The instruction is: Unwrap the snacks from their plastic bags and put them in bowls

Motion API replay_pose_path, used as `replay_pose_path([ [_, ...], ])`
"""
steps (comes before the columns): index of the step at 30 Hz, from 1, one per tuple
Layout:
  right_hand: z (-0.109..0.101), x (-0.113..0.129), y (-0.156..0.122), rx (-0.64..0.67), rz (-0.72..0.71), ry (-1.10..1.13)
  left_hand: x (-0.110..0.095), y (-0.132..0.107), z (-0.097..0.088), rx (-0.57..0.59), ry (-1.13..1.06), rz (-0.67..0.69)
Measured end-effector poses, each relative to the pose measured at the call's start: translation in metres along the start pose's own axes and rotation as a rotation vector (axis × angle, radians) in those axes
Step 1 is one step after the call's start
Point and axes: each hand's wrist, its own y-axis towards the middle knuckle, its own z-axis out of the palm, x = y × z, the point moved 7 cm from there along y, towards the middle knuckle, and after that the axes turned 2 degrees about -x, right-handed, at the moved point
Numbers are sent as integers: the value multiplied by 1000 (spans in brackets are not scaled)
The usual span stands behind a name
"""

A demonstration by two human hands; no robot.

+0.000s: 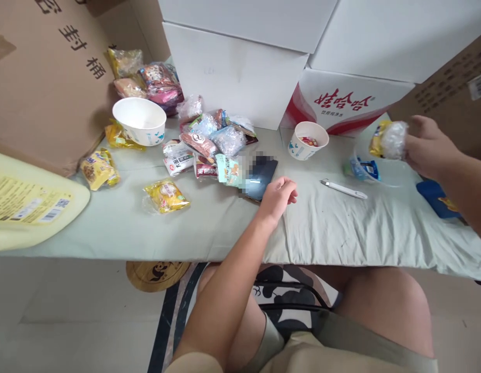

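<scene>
My right hand (pixel 427 147) is raised at the right, gripping a yellow and clear plastic snack packet (pixel 387 140). Just below that packet sits a see-through plastic tub (pixel 390 175), with a blue wrapper (pixel 368 169) in it. My left hand (pixel 278 197) rests on the cloth with its fingers curled and nothing visible in them. It lies against the lower right edge of a dark phone (pixel 264 180). Between the two hands is a slim white tool (pixel 344 189) with a small metal tip. A blue packet (pixel 437 198) lies partly behind my right forearm.
A white paper bowl (pixel 139 122) stands at the left, a paper cup (pixel 309 141) holding red packets near the middle. Several wrapped snacks (pixel 203 135) are heaped beside the phone, and a yellow packet (pixel 167 196) lies nearer. White boxes (pixel 232 72) line the back; a yellow jug (pixel 34 202) stands left.
</scene>
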Motion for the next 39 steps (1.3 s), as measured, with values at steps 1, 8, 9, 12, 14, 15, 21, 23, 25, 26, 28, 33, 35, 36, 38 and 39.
replay_pose_path([
  [1, -8, -20, -9, -19, 88, 87, 1, 1, 3, 5, 6, 1],
  [8, -34, -52, -32, -36, 29, -260, 13, 6, 21, 30, 65, -13],
  [9, -36, -48, -31, -79, -4, -300, 13, 7, 23, 34, 70, -12],
  [12, -37, -32, -26, -186, -27, -328, 15, 7, 25, 43, 85, -8],
  [14, -31, -16, -25, -205, -25, -315, 15, 8, 24, 42, 102, -10],
  [15, -26, -5, -24, -194, -24, -294, 15, 9, 23, 41, 112, -12],
  [21, 27, 96, -17, -61, -318, -272, 13, 13, 19, 40, 124, -8],
  [23, 44, 128, -9, -74, -466, -371, 12, 13, 19, 33, 119, -6],
  [25, 64, 147, 5, -20, -505, -499, 12, 12, 19, 28, 119, -16],
  [26, 75, 152, 12, 45, -488, -568, 12, 12, 19, 27, 118, -23],
  [28, 95, 158, 23, 176, -431, -689, 11, 11, 18, 29, 116, -30],
  [33, 132, 158, 27, 446, -282, -887, 8, 10, 14, 33, 114, -17],
  [35, 137, 159, 25, 485, -267, -893, 7, 9, 14, 37, 108, -16],
  [36, 137, 160, 25, 495, -264, -887, 6, 9, 14, 42, 102, -16],
  [38, 132, 163, 22, 504, -260, -881, 6, 8, 15, 53, 90, -13],
  [39, 127, 166, 21, 486, -268, -880, 6, 8, 16, 56, 87, -11],
])
